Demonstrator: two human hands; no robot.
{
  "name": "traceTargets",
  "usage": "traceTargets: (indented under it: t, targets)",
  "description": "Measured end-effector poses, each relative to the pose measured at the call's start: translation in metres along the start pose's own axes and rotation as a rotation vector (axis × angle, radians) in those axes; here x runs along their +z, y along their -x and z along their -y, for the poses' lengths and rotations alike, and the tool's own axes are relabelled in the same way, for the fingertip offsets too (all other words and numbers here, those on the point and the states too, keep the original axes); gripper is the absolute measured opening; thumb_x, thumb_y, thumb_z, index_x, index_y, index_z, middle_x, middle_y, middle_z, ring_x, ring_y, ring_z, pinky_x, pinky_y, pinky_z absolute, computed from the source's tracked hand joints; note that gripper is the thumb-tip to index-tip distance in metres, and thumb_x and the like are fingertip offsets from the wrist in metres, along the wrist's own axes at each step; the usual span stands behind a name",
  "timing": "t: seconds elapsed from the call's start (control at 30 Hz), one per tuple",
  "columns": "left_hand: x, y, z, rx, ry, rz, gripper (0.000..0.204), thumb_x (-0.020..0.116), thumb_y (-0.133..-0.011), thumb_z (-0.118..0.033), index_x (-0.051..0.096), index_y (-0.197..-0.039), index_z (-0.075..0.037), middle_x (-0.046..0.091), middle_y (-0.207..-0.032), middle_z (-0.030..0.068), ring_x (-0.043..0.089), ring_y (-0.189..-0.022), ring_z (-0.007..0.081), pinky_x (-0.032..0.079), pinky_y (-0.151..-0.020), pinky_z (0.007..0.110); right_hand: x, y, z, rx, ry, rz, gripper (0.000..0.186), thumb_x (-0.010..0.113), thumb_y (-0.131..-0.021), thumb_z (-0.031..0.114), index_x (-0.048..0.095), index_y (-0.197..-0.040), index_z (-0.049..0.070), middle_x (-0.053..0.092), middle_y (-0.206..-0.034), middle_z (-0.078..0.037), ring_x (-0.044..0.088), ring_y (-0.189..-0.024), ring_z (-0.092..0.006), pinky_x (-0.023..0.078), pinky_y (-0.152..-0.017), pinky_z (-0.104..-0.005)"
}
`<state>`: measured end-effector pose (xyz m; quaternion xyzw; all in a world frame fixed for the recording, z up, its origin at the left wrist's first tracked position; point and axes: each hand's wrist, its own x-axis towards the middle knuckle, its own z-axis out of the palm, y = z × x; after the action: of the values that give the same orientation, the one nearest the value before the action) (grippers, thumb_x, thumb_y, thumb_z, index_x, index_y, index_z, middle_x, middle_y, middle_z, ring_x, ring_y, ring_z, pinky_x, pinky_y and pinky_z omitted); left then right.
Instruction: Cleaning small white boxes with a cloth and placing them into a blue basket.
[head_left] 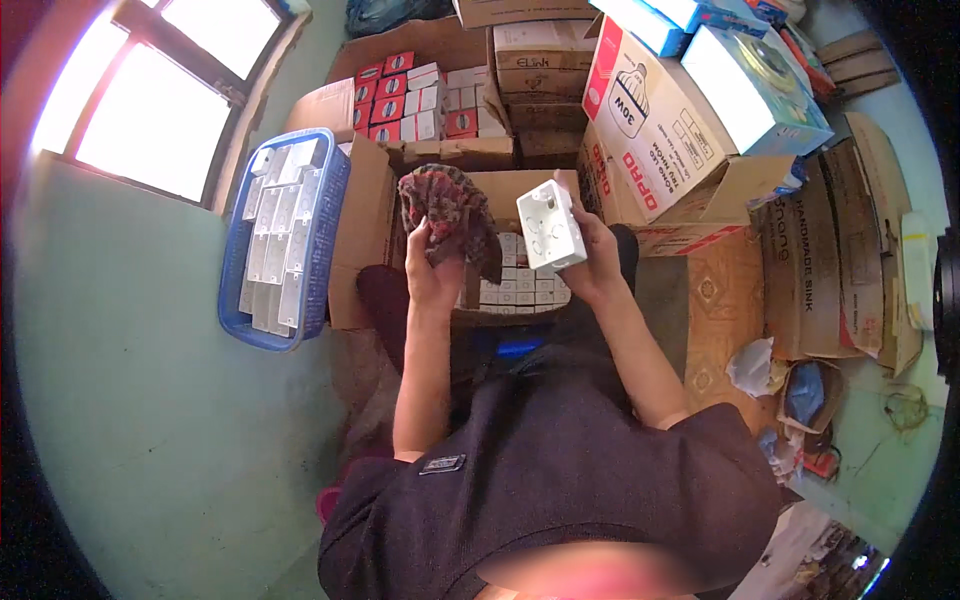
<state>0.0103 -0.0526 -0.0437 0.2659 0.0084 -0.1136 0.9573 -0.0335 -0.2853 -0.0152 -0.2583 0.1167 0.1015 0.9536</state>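
My left hand (432, 268) grips a dark, red-patterned cloth (448, 205) that bunches up above the fingers and hangs down on the right. In my right hand (597, 255) is a white plastic electrical back box (549, 230), its hollow side facing me and its round knockouts showing. Cloth and box are apart, with a small gap between them. Beneath both hands stands an open cardboard box (535, 187) in which several rows of similar white boxes (518, 290) are packed. My right thumb and fingers hold the back box by its right side.
A blue plastic basket (228, 300) of white boxes stands at the left, near the window (150, 110). Behind is a carton (440, 152) of small red and white packs (388, 108). A tall printed carton (650, 120) rises at the right, and flattened cardboard (820, 250) leans beyond it.
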Motion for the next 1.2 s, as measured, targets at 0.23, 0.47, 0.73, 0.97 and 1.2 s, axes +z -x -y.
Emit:
traceTargets:
  t: [0.23,0.47,0.73,0.97,1.2]
  targets:
    - [0.067,-0.015,-0.023,0.369,-0.919,0.207,0.052,0.054,-0.091,0.007,0.062,-0.140,-0.007,0.065,-0.136,0.0144,0.056,-0.135,0.0341,0.044,-0.116,0.046,0.003,-0.007,-0.006,-0.061,0.212,0.096,0.071,0.040,-0.105,0.068,0.049,-0.154,0.018,0.070,-0.121,-0.008,0.074,-0.091,-0.0228,0.056,-0.051,-0.0325]
    - [0.124,0.032,-0.002,0.687,-1.763,1.031,0.053,0.070,-0.068,0.004,0.077,-0.117,-0.013,0.068,-0.136,0.0037,0.053,-0.136,0.0367,0.048,-0.116,0.048,-0.019,-0.021,-0.011,-0.092,0.006,0.134,0.060,0.038,-0.111,0.057,0.056,-0.142,0.009,0.071,-0.118,-0.012,0.073,-0.103,-0.0234,0.062,-0.086,-0.0394]
    - [0.114,0.008,-0.009,0.803,-1.798,0.802,0.044,0.068,-0.074,0.003,0.076,-0.115,-0.009,0.069,-0.130,0.0054,0.055,-0.130,0.0352,0.049,-0.110,0.046,-0.033,-0.019,-0.019,-0.199,0.258,0.046,0.064,0.037,-0.111,0.057,0.060,-0.139,0.004,0.071,-0.120,-0.011,0.072,-0.103,-0.0210,0.060,-0.088,-0.0366]
    - [0.097,-0.003,-0.008,0.672,-1.732,0.918,0.051,0.072,-0.068,0.006,0.077,-0.116,-0.010,0.069,-0.134,0.0059,0.056,-0.130,0.0374,0.047,-0.113,0.048,-0.013,-0.005,-0.006,-0.402,0.472,-0.076,0.069,0.036,-0.112,0.057,0.060,-0.138,-0.002,0.072,-0.118,-0.014,0.071,-0.103,-0.0188,0.058,-0.090,-0.0333]
    - [0.009,-0.063,-0.012,0.463,-1.463,0.248,0.044,0.056,-0.082,0.013,0.073,-0.120,0.000,0.073,-0.124,0.0134,0.069,-0.111,0.0341,0.054,-0.102,0.042,0.006,0.012,-0.014,-0.407,0.526,0.119,0.060,0.037,-0.114,0.049,0.057,-0.138,-0.002,0.068,-0.126,-0.016,0.073,-0.096,-0.0207,0.061,-0.081,-0.0324]
